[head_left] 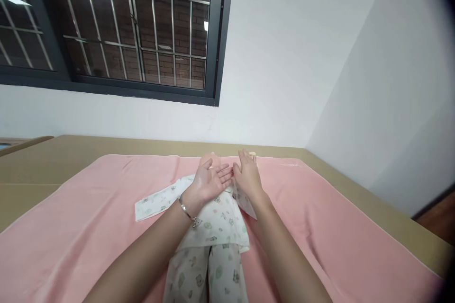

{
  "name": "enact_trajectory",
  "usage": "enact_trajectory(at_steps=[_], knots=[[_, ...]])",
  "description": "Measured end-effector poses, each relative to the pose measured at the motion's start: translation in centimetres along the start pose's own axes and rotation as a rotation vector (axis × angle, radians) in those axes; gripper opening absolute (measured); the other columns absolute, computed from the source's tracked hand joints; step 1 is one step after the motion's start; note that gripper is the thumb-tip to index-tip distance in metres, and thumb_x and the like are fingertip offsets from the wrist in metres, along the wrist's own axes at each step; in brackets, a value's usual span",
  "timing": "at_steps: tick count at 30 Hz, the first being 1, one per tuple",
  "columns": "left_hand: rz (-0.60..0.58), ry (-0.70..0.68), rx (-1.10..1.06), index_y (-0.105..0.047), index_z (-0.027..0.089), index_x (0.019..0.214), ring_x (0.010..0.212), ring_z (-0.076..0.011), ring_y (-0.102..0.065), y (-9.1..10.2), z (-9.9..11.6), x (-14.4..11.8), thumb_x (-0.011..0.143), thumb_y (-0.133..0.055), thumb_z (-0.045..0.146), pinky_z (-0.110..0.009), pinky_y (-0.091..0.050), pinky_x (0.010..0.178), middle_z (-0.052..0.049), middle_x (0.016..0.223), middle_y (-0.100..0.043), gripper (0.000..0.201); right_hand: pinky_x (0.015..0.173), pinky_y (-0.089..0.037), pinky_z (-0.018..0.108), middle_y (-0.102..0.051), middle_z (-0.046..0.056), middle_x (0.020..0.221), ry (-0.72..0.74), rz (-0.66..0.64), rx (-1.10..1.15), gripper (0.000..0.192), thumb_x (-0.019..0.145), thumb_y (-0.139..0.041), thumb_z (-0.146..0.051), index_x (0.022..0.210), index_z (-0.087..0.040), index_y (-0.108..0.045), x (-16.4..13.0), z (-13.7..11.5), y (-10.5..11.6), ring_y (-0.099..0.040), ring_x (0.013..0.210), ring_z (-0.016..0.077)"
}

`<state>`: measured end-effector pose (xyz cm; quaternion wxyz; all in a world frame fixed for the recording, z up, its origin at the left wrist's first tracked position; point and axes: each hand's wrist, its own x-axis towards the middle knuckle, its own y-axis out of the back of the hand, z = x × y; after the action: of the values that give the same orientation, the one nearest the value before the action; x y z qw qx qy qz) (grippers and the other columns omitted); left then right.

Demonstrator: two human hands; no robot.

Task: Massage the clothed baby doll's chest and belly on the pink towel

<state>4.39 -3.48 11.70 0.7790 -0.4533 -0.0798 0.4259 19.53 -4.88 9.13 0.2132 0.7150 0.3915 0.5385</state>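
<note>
Here we look down on a broad pink blanket (88,227) spread over a tan surface (28,170) that shows as a border along the far and right sides; the blanket runs out of view at the bottom and at both lower corners, so we cannot see where it ends near us. Behind it rise a white wall (284,57) and a dark-framed barred window (124,28), cut off at the top and left.

On the blanket's middle lies a doll dressed in a white printed pyjama set (216,227), legs toward us and clipped by the lower edge. Its head (209,158) is mostly hidden behind our hands, only a pale rounded top showing. One sleeve (156,201) lies flat out to the left; the other side is covered by our right forearm, with just a corner of cloth peeking out.

Our left hand (209,183), bracelet (186,210) at the wrist, is open with the palm turned up and fingers loosely spread above the doll's chest. Our right hand (247,175) is open too, fingers together and pointing away, next to the left fingertips at the doll's shoulder; whether it presses the cloth we cannot tell. Wide bare blanket lies to either side.
</note>
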Motion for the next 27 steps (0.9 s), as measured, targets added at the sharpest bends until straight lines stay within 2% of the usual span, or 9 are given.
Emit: enact_trajectory(at_steps=[3,6,9,11,14,17,22,25,27], knots=[[-0.116,-0.018,-0.058,-0.045,0.005,0.136,0.114,-0.0263,-0.064,-0.8,0.7,-3.3,0.098,-0.026,0.048,-0.041,-0.051,0.098,-0.023,0.126,-0.061,0.060,0.121,-0.009,0.051,-0.035,0.014,0.153,0.173,-0.047,0.103,0.051,0.101,-0.031,-0.031,0.145,-0.009,-0.041,-1.5,-4.1,0.5,-0.022,0.146,0.0247],[-0.216,-0.063,-0.096,-0.048,0.008,0.135,0.115,-0.0281,-0.063,-1.8,1.5,-6.5,0.099,-0.021,0.051,-0.046,-0.046,0.104,-0.021,0.127,-0.061,0.063,0.121,-0.008,0.054,-0.022,0.012,0.159,0.287,-0.082,0.175,0.056,0.103,-0.026,-0.037,0.152,-0.010,-0.026,-4.0,-8.3,1.4,-0.010,0.149,0.0247],[-0.132,-0.132,-0.059,-0.046,0.010,0.138,0.123,-0.0281,-0.058,-2.2,1.6,-8.5,0.097,-0.025,0.055,-0.045,-0.041,0.109,-0.019,0.134,-0.058,0.064,0.120,-0.007,0.058,-0.006,0.012,0.161,0.387,-0.102,0.271,0.061,0.103,-0.027,-0.038,0.155,-0.009,-0.015,-6.8,-11.6,2.5,0.000,0.149,0.0286],[-0.103,-0.248,0.026,-0.042,0.015,0.143,0.133,-0.0275,-0.049,-2.2,0.6,-8.8,0.096,-0.030,0.056,-0.043,-0.037,0.113,-0.017,0.141,-0.053,0.064,0.120,-0.008,0.059,-0.001,0.014,0.162,0.434,-0.133,0.360,0.070,0.100,-0.035,-0.042,0.155,-0.007,-0.009,-8.4,-12.9,3.3,0.002,0.148,0.0326],[-0.138,-0.419,0.226,-0.029,0.026,0.151,0.144,-0.0280,-0.034,-2.1,-1.9,-8.5,0.095,-0.031,0.057,-0.050,-0.033,0.116,-0.008,0.151,-0.044,0.064,0.120,-0.013,0.058,-0.004,0.011,0.162,0.361,-0.122,0.541,0.072,0.099,-0.039,-0.041,0.156,-0.012,-0.005,-9.9,-13.7,4.4,-0.001,0.149,0.0322],[-0.162,-0.440,0.324,-0.025,0.036,0.152,0.147,-0.0257,-0.027,-2.4,-4.4,-9.3,0.093,-0.036,0.059,-0.047,-0.033,0.118,-0.001,0.152,-0.042,0.065,0.121,-0.021,0.053,-0.014,0.004,0.162,0.242,-0.017,0.728,0.060,0.101,-0.036,-0.035,0.156,-0.025,-0.014,-10.1,-13.1,5.4,-0.012,0.149,0.0264],[-0.219,-0.482,0.699,-0.028,0.026,0.153,0.150,-0.0248,-0.014,-2.4,-5.9,-13.7,0.092,-0.050,0.051,-0.040,-0.014,0.126,-0.001,0.156,-0.035,0.069,0.118,-0.028,0.051,-0.035,0.005,0.154,0.009,0.211,0.865,0.047,0.102,-0.035,-0.035,0.148,-0.027,-0.036,-8.3,-11.1,6.9,-0.030,0.144,0.0248],[-0.185,-0.473,0.779,-0.033,0.030,0.151,0.151,-0.0204,-0.006,-2.0,-5.5,-15.1,0.095,-0.042,0.053,-0.034,-0.010,0.126,0.006,0.159,-0.027,0.061,0.120,-0.021,0.054,-0.030,0.004,0.157,-0.090,0.211,0.783,0.049,0.102,-0.031,-0.039,0.149,-0.026,-0.035,-8.3,-11.4,6.6,-0.022,0.146,0.0253],[-0.099,-0.532,0.707,-0.035,0.032,0.149,0.151,-0.0216,-0.007,-1.8,-4.4,-14.8,0.096,-0.038,0.055,-0.038,-0.012,0.126,0.005,0.157,-0.033,0.059,0.121,-0.016,0.055,-0.018,0.001,0.161,0.022,0.140,0.744,0.053,0.102,-0.028,-0.043,0.154,-0.028,-0.022,-9.6,-12.6,5.7,-0.012,0.148,0.0255]])
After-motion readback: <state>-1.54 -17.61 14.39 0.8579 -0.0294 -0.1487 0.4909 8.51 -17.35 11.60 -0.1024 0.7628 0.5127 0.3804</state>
